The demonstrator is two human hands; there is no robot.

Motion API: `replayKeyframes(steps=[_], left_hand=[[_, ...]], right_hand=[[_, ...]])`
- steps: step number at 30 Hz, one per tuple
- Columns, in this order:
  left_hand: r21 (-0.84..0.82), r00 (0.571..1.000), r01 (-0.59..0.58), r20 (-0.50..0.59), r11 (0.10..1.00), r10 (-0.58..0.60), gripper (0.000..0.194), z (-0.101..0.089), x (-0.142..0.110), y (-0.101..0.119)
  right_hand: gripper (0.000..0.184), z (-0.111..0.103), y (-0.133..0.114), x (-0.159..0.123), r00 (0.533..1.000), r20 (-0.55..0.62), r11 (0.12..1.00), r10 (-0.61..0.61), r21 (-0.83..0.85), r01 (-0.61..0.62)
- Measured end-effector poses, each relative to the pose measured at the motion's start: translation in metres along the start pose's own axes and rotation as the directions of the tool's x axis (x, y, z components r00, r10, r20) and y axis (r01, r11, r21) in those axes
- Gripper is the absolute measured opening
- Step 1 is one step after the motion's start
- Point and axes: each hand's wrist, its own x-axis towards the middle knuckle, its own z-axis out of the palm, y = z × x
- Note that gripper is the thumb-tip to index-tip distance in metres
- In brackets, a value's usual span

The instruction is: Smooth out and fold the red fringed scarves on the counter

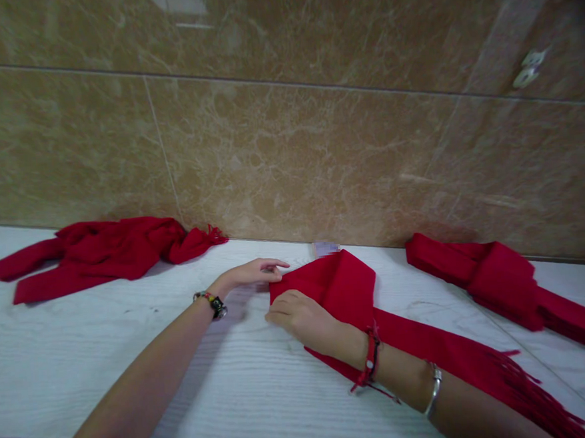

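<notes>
Rests the folded red scarf [351, 287] on the tabletop [238, 383] for flat support, with the left hand [251, 273] loosely parted beside the scarf's left corner and the right hand [307, 319] over the scarf's near-left edge, perhaps steadying folds with a grip too hidden to tell.

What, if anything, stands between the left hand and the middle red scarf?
Nothing visible does: the left hand is right at the upper left corner of the middle red scarf, though whether it touches is unclear. The right hand is over the scarf's lower left part, on the near side, not between the two.
</notes>
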Motion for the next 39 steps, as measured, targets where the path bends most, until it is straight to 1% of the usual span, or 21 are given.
replayKeyframes(steps=[2,4,6,8,9,10,11,13,14,16,18,21,23,25,27,29,32,34,36,38,39], left_hand=[[-0.053,0.999,0.011,0.040,0.999,-0.009,0.056,-0.001,-0.004,0.001],[-0.062,0.998,0.035,0.052,0.997,-0.031,0.056,-0.002,-0.005,-0.001],[-0.045,0.995,0.059,0.081,0.997,-0.055,0.056,-0.004,-0.005,-0.002],[-0.015,0.991,0.077,0.113,0.997,-0.075,0.055,-0.007,-0.005,-0.001],[0.007,0.989,0.088,0.118,0.996,-0.088,0.054,-0.009,-0.005,0.000],[0.030,0.988,0.102,0.117,0.994,-0.105,0.052,-0.010,-0.006,0.002],[0.052,0.986,0.120,0.113,0.991,-0.125,0.051,-0.011,-0.007,0.005],[0.088,0.980,0.151,0.115,0.985,-0.161,0.050,-0.012,-0.008,0.010],[0.100,0.979,0.155,0.119,0.983,-0.167,0.049,-0.012,-0.009,0.012],[0.114,0.980,0.141,0.125,0.983,-0.155,0.047,-0.011,-0.011,0.013],[0.116,0.984,0.124,0.110,0.986,-0.136,0.048,-0.009,-0.015,0.011],[0.121,0.989,0.126,0.059,0.985,-0.134,0.054,-0.003,-0.021,0.005],[0.153,0.993,0.114,0.015,0.982,-0.118,0.054,0.001,-0.025,0.003],[0.200,0.997,0.075,-0.022,0.977,-0.072,0.049,0.005,-0.027,0.003],[0.241,0.998,0.045,-0.048,0.969,-0.034,0.044,0.007,-0.029,0.005],[0.263,0.997,0.044,-0.069,0.964,-0.026,0.040,0.010,-0.030,0.008],[0.279,0.995,0.077,-0.081,0.957,-0.057,0.042,0.013,-0.033,0.014],[0.338,0.992,0.097,-0.109,0.936,-0.064,0.048,0.015,-0.035,0.017],[0.445,0.990,0.076,-0.140,0.892,-0.014,0.048,0.016,-0.036,0.022],[0.563,0.987,0.003,-0.136,0.827,0.089,0.036,0.016,-0.038,0.029],[0.609,0.985,-0.044,-0.105,0.792,0.136,0.028,0.017,-0.039,0.032]], right_hand=[[0.021,-0.001,0.002,-0.001,1.000,-0.017,0.985,0.015,0.170,-0.012],[0.025,-0.005,0.003,-0.002,0.999,-0.027,0.948,0.029,0.316,-0.019],[0.029,-0.011,0.004,-0.005,0.991,-0.054,0.913,0.121,0.398,-0.090],[0.036,-0.016,0.005,-0.009,0.963,-0.034,0.893,0.268,0.384,-0.235],[0.041,-0.017,0.006,-0.012,0.948,0.011,0.890,0.318,0.343,-0.302],[0.046,-0.018,0.006,-0.015,0.940,0.076,0.895,0.333,0.289,-0.341],[0.051,-0.018,0.007,-0.017,0.937,0.150,0.908,0.317,0.237,-0.345],[0.054,-0.018,0.007,-0.021,0.932,0.261,0.940,0.251,0.166,-0.299],[0.053,-0.018,0.008,-0.021,0.931,0.284,0.950,0.228,0.147,-0.277],[0.048,-0.018,0.008,-0.022,0.937,0.296,0.964,0.183,0.135,-0.231],[0.043,-0.020,0.008,-0.021,0.950,0.291,0.975,0.111,0.152,-0.160],[0.041,-0.022,0.007,-0.022,0.961,0.275,0.977,0.019,0.200,-0.077],[0.041,-0.024,0.006,-0.024,0.965,0.263,0.968,0.015,0.237,-0.080],[0.040,-0.024,0.005,-0.026,0.973,0.227,0.955,0.043,0.276,-0.106],[0.035,-0.023,0.003,-0.028,0.984,0.145,0.943,0.100,0.301,-0.140],[0.030,-0.020,0.002,-0.029,0.987,0.044,0.941,0.156,0.296,-0.162],[0.023,-0.017,0.002,-0.029,0.985,-0.044,0.954,0.167,0.261,-0.150],[0.022,-0.017,0.002,-0.029,0.988,-0.049,0.963,0.146,0.237,-0.130],[0.023,-0.018,0.003,-0.029,0.992,-0.031,0.969,0.124,0.218,-0.114],[0.024,-0.019,0.003,-0.029,0.994,-0.005,0.972,0.107,0.210,-0.103],[0.024,-0.020,0.003,-0.029,0.995,0.006,0.972,0.098,0.215,-0.097]])
